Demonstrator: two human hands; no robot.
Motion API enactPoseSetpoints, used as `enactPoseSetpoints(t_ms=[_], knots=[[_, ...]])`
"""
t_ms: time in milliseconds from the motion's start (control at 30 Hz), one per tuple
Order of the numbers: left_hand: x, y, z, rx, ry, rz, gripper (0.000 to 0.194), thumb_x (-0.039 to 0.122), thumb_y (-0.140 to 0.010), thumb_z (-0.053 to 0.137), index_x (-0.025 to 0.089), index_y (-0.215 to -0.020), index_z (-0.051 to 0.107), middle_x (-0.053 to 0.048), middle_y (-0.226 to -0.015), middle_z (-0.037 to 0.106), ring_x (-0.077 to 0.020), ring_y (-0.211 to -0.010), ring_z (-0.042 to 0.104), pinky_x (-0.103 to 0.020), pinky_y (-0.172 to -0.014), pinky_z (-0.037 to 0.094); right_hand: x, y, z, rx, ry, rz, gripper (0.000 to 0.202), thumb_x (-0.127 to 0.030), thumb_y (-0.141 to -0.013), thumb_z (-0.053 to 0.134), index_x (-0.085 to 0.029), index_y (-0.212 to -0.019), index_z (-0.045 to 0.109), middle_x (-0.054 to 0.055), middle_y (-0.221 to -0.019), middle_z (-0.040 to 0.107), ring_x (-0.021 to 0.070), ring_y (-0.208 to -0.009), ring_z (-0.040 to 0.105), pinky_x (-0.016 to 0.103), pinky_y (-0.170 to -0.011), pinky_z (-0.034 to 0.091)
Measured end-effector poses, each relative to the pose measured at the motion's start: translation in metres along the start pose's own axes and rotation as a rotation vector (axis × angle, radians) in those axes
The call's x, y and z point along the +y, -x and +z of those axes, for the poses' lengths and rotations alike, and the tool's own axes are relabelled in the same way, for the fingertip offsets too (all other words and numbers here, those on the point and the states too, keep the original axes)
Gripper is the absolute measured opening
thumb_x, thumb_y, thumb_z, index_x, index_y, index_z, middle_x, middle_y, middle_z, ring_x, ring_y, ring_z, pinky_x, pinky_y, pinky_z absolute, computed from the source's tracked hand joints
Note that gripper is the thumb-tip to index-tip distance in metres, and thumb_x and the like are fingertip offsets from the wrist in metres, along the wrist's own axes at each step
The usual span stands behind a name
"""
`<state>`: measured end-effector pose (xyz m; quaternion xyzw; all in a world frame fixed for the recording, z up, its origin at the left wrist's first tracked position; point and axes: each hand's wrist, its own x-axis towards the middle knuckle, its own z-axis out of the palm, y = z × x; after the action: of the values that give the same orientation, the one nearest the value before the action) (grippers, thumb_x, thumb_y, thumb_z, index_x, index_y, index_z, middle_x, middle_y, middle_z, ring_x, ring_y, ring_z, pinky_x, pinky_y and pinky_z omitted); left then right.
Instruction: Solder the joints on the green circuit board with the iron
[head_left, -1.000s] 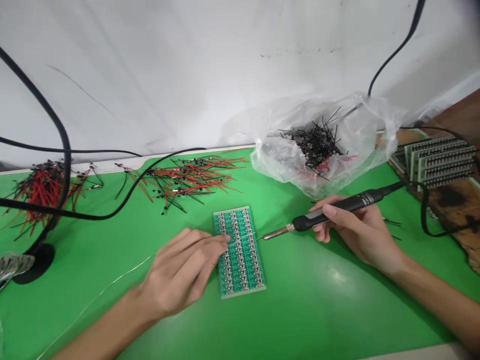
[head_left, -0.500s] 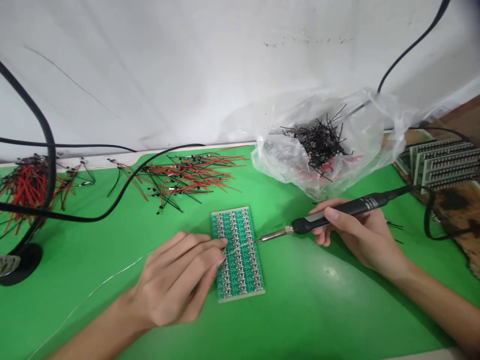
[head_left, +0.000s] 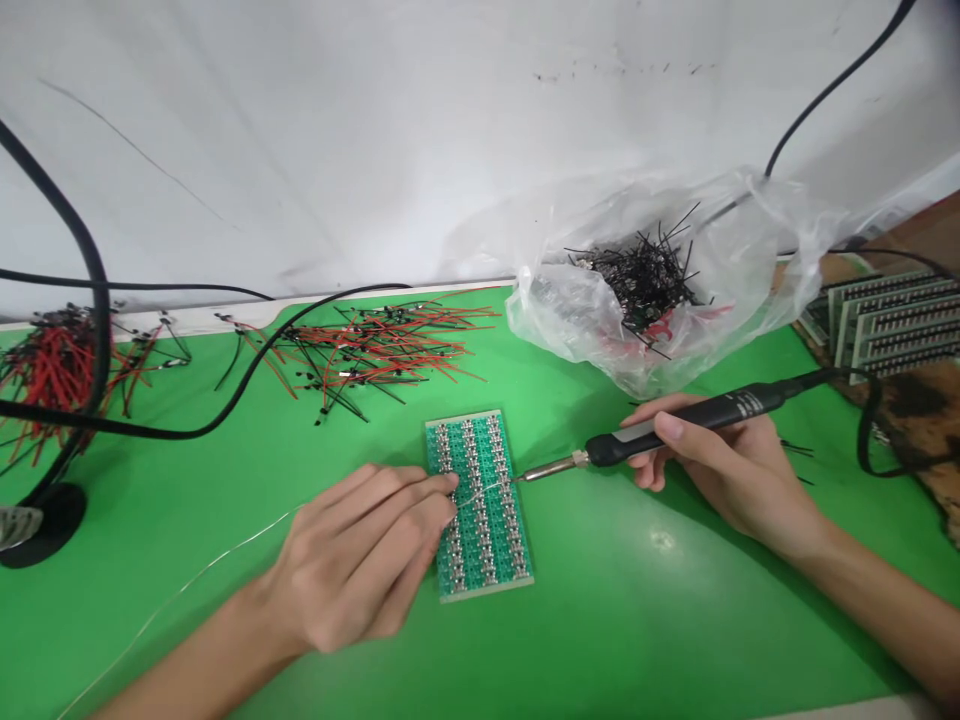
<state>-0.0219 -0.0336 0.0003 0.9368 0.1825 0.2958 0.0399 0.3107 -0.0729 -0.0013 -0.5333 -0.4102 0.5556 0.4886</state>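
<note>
A green circuit board (head_left: 481, 560) with three columns of small metal parts lies flat on the green mat (head_left: 600, 620). Over its left edge, my left hand (head_left: 375, 550) pinches thin solder wire (head_left: 217, 562), whose free end reaches across the board to the right column. My right hand (head_left: 720, 470) grips a black soldering iron (head_left: 675, 426) like a pen. Its metal tip meets the right side of the board, close to the end of the wire; whether they touch is too small to tell.
Red and black wired parts (head_left: 382, 345) lie behind the board, with another pile (head_left: 56, 370) at left. A clear plastic bag (head_left: 555, 310) of black-leaded parts stands at back right. Boards (head_left: 892, 320) stand at far right. Black cables (head_left: 172, 434) cross the left side.
The view has shifted slightly, so the board and both hands appear a little further right. Both hands keep the same grips, and the iron tip stays at the board's right side.
</note>
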Motion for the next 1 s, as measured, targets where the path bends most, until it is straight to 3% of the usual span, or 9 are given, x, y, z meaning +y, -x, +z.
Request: enactPoseSetpoints(t_ms=[600,1000], knots=[[0.0000,-0.0041,-0.0013,-0.004,-0.074,0.071,0.025,0.007,-0.080,0.075,0.004,-0.104,0.068,-0.015,-0.106,0.075,-0.0248,-0.096,0.072,-0.035,-0.075,0.063,0.0017,-0.0005,-0.0002,0.032,0.031,-0.027,0.015,-0.032,-0.086,0.074,-0.019,-0.088,0.080,0.004,-0.066,0.077,0.0167,-0.051,0.071,0.025,-0.046,0.059],[-0.0002,-0.0049,-0.0008,-0.006,-0.122,0.067,0.017,0.012,-0.086,0.070,0.011,-0.103,0.068,-0.008,-0.102,0.076,-0.0206,-0.094,0.073,-0.032,-0.077,0.066,0.0026,0.0000,-0.0014,0.051,0.062,-0.032,0.016,-0.032,-0.087,0.073,-0.018,-0.087,0.080,0.003,-0.065,0.076,0.0160,-0.051,0.070,0.025,-0.045,0.059]])
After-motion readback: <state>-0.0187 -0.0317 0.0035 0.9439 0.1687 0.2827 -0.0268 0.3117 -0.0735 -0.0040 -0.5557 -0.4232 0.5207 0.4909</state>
